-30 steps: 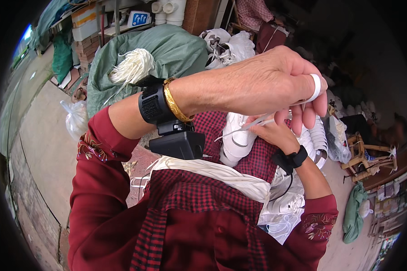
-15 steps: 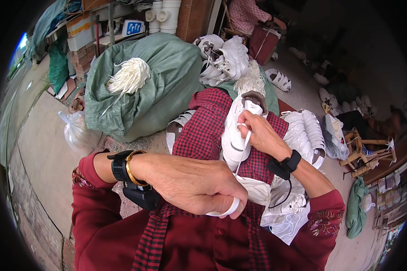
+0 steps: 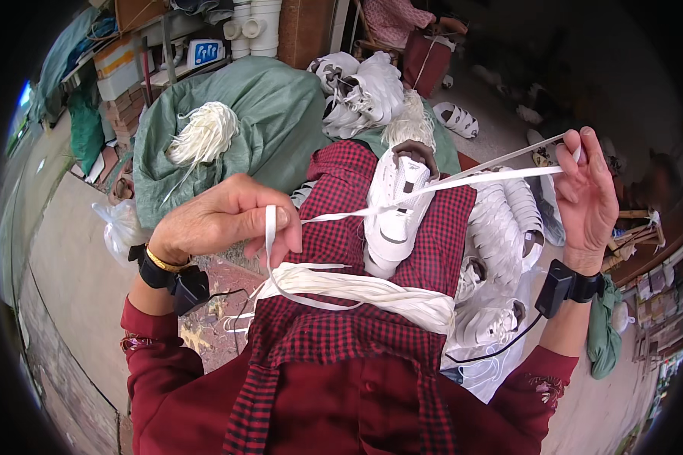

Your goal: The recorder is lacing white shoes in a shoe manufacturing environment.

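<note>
A white sneaker (image 3: 393, 231) rests on my lap, over a red and black checked apron (image 3: 334, 197), its toe towards me. A flat white shoelace (image 3: 478, 179) runs from the shoe. My left hand (image 3: 231, 216), at the left of the shoe, pinches one length of it between thumb and fingers, and a loose end loops down over the lap. Off to the right, my raised right hand (image 3: 588, 186) holds two taut strands that stretch from the upper of the shoe. A bundle of white laces (image 3: 357, 292) lies across my lap, nearer than the toe.
A green sack (image 3: 281, 136) with a pile of laces (image 3: 205, 135) stands front left. White shoes are heaped beyond it (image 3: 368, 91) and stacked at my right (image 3: 506, 220). Clear plastic bag (image 3: 120, 231) sits at left. Another person (image 3: 398, 23) sits at the back.
My right hand has swung away from the shoe, up and to the right, drawing the lace out taut. My left hand has moved left and farther from my body, uncovering the lap bundle.
</note>
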`<state>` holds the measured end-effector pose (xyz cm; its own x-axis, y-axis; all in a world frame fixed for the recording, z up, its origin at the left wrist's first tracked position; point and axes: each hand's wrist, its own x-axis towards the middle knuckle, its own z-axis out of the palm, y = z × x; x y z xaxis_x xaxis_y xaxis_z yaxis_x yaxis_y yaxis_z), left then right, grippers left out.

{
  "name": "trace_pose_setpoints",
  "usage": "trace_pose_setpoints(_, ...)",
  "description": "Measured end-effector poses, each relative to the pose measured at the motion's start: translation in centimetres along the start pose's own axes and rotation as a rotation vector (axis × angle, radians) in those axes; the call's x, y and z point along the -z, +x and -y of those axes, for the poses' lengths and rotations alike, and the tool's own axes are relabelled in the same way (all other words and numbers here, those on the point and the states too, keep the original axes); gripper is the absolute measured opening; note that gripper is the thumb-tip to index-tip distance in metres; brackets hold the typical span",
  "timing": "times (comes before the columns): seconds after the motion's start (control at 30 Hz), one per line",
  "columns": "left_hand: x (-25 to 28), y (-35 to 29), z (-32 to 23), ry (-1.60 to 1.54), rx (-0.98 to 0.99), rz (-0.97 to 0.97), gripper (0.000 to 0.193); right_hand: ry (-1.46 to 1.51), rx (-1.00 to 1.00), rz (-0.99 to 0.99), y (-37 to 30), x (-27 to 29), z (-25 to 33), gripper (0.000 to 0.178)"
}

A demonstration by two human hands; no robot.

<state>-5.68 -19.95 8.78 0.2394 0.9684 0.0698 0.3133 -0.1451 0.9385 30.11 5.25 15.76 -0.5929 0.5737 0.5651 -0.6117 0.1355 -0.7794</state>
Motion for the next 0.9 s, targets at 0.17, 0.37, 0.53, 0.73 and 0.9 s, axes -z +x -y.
trace_pose_setpoints(0.17, 6.7, 1.1, 6.0, 0.073, 0.071, -0.439, 0.033, -0.125, 0.038, -0.125, 0.1, 9.7, 3.8, 0.034)
trace_pose_setpoints(0.37, 7.8, 3.7, 14.4, 1.029, -0.031, -0.767, 0.042, -1.678, -0.196, -0.233, -3.4, 15.6, -3.5, 0.035)
trace_pose_setpoints(0.53, -1.6, 10.6, 10.5, 0.806, -0.325, -0.548, 0.033, -1.307, -0.153, -0.037, -3.6, 6.2, -12.8, 0.025)
trace_pose_setpoints(0.73, -7.4, 15.5, 12.3, 0.808, -0.382, -0.415, 0.035, -1.33, 0.041, 0.254, -2.6, 1.9, -17.6, 0.02)
trace_pose_setpoints(0.9, -7.5, 16.6, 12.5, 0.896, -0.382, -0.431, 0.014, -1.192, -0.074, 0.299, -2.3, 2.4, -17.7, 0.012)
